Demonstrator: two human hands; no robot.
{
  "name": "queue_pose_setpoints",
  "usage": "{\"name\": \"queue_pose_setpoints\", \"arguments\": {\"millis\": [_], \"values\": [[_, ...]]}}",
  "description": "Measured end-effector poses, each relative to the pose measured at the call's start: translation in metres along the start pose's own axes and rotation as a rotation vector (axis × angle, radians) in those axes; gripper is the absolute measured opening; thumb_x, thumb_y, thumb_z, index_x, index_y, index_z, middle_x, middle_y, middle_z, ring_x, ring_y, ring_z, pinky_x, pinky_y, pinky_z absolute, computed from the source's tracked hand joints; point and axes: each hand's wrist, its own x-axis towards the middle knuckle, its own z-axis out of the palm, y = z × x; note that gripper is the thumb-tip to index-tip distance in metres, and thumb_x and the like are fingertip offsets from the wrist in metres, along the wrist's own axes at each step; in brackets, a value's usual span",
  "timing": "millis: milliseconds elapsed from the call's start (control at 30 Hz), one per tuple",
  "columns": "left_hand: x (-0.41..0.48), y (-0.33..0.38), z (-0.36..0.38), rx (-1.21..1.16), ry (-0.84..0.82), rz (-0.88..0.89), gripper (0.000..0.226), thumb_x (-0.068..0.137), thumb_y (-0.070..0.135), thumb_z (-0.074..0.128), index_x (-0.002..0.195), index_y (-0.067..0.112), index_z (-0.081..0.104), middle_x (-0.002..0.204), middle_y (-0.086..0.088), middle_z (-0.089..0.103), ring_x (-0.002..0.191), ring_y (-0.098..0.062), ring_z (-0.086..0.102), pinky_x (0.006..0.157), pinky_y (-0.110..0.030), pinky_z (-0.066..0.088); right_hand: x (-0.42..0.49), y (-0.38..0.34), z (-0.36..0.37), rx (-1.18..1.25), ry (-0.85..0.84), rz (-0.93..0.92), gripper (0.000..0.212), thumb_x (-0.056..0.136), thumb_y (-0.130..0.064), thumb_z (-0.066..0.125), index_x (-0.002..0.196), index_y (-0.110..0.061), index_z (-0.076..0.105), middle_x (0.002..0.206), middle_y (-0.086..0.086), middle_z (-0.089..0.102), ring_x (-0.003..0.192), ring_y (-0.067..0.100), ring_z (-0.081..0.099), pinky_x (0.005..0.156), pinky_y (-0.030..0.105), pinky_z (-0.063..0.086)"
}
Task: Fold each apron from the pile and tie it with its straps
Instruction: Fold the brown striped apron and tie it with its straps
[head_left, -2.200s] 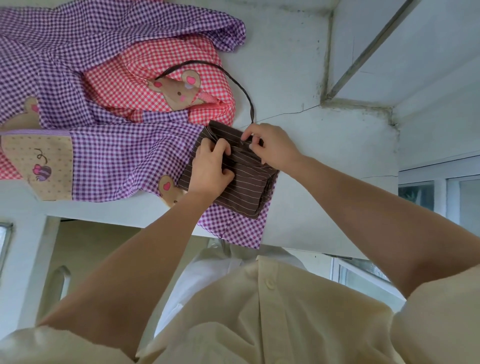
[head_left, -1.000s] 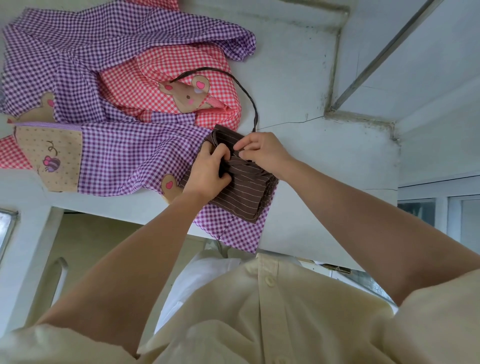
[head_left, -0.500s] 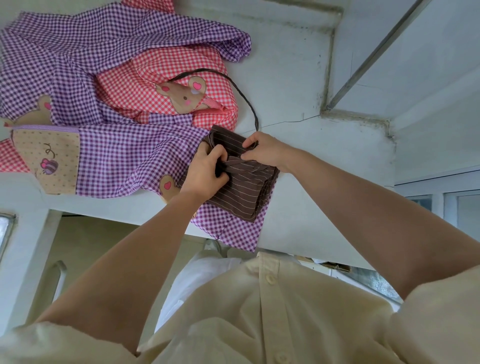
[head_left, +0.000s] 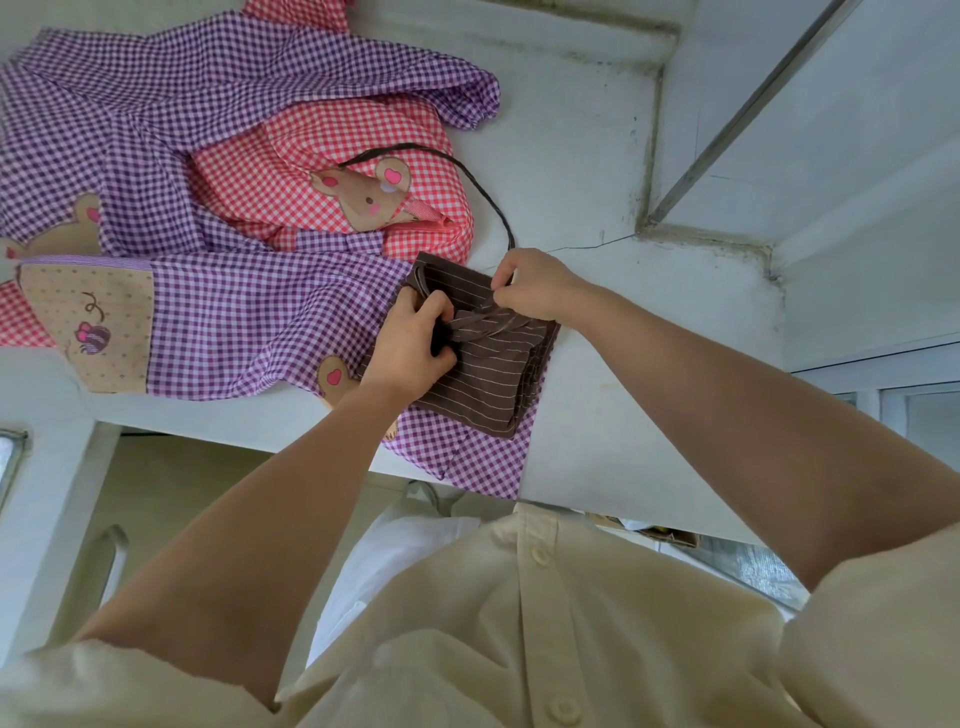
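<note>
A strap (head_left: 485, 326) has just been drawn across the folded brown striped apron (head_left: 483, 384) and now runs twisted between the two grips: the left hand (head_left: 410, 340) curls round one end, the right hand (head_left: 537, 286) pinches the other. The bundle lies directly under both grips, on the purple gingham apron (head_left: 234, 312); a loose loop (head_left: 480, 182) trails beyond the right pinch. Folding looks done, the knot unfinished. No brand or writing is readable, only a bear patch (head_left: 363, 195)

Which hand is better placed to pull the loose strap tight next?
Probably right. The right hand pinches the strap where its loose loop leaves the brown apron. The left hand grips the strap's crossing, steadying the bundle.
</note>
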Motion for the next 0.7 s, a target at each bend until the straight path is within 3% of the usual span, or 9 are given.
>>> {"name": "queue_pose_setpoints", "arguments": {"millis": [100,200,267,367,433,500,567,600,700], "values": [[0.002,0.002,-0.001,-0.006,-0.010,-0.023,0.050,0.083,0.008,0.068,0.125,0.022,0.047,0.124,-0.008,0.042,0.108,-0.021,0.046,0.092,-0.028,0.042,0.003,0.009,0.000,0.230,0.010,0.033,0.013,0.092,-0.007,0.059,0.104,-0.013,0.061,0.092,-0.004,0.055,0.081,0.008,0.053,0.067,0.018,0.046],[0.002,0.004,-0.002,0.007,-0.021,-0.017,0.054,0.086,0.012,0.066,0.134,0.023,0.045,0.125,-0.010,0.043,0.110,-0.022,0.046,0.095,-0.030,0.043,0.008,0.022,0.002,0.179,-0.031,0.043,0.022,0.095,-0.011,0.055,0.114,-0.017,0.064,0.111,0.001,0.059,0.100,0.016,0.057,0.091,0.031,0.050],[0.003,0.007,-0.002,-0.003,-0.007,-0.025,0.044,0.090,0.016,0.063,0.130,0.021,0.048,0.124,-0.011,0.044,0.110,-0.023,0.048,0.094,-0.031,0.044,0.011,0.029,0.002,0.158,0.039,0.019,0.026,0.097,-0.008,0.047,0.112,-0.021,0.064,0.116,0.004,0.061,0.102,0.019,0.059,0.085,0.029,0.052],[0.001,0.009,-0.002,-0.038,0.006,-0.020,0.026,0.092,0.017,0.062,0.116,0.020,0.052,0.117,-0.008,0.044,0.101,-0.022,0.051,0.089,-0.029,0.047,0.012,0.033,0.003,0.012,0.174,-0.097,0.038,0.098,-0.002,0.041,0.122,-0.022,0.062,0.108,0.006,0.060,0.082,0.017,0.057,0.062,0.018,0.043],[-0.001,0.007,-0.003,-0.053,0.002,0.008,0.018,0.090,0.015,0.062,0.104,0.019,0.053,0.109,-0.005,0.044,0.094,-0.021,0.051,0.084,-0.029,0.047,0.015,0.034,0.006,-0.183,0.157,-0.179,0.033,0.096,-0.003,0.051,0.119,-0.021,0.066,0.111,0.005,0.052,0.082,0.017,0.053,0.070,0.020,0.042],[-0.003,0.004,-0.004,-0.069,0.007,0.018,0.016,0.088,0.013,0.063,0.099,0.018,0.053,0.104,-0.003,0.043,0.089,-0.020,0.049,0.078,-0.026,0.043,0.016,0.032,0.010,-0.344,0.139,-0.216,0.018,0.092,-0.010,0.062,0.105,-0.020,0.070,0.115,0.006,0.046,0.086,0.018,0.053,0.074,0.026,0.042],[-0.005,0.002,-0.004,-0.069,0.008,0.015,0.016,0.086,0.012,0.065,0.098,0.016,0.055,0.103,-0.002,0.043,0.088,-0.019,0.048,0.075,-0.022,0.039,0.014,0.029,0.010,-0.423,0.150,-0.230,0.003,0.090,-0.018,0.067,0.090,-0.018,0.069,0.116,0.007,0.045,0.095,0.020,0.053,0.077,0.031,0.045],[-0.006,0.001,-0.004,-0.065,0.007,0.014,0.016,0.086,0.012,0.065,0.097,0.015,0.055,0.102,-0.002,0.042,0.087,-0.018,0.048,0.073,-0.021,0.038,0.014,0.029,0.010,-0.425,0.166,-0.242,0.005,0.089,-0.021,0.068,0.087,-0.017,0.069,0.116,0.007,0.046,0.103,0.021,0.050,0.082,0.034,0.047],[-0.006,-0.001,-0.004,-0.064,0.011,0.027,0.018,0.084,0.011,0.066,0.095,0.017,0.053,0.101,-0.002,0.042,0.086,-0.018,0.047,0.074,-0.024,0.038,0.012,0.030,0.006,-0.389,0.105,-0.345,0.021,0.086,-0.016,0.069,0.108,-0.018,0.069,0.121,0.006,0.045,0.114,0.020,0.042,0.094,0.036,0.043]]}}
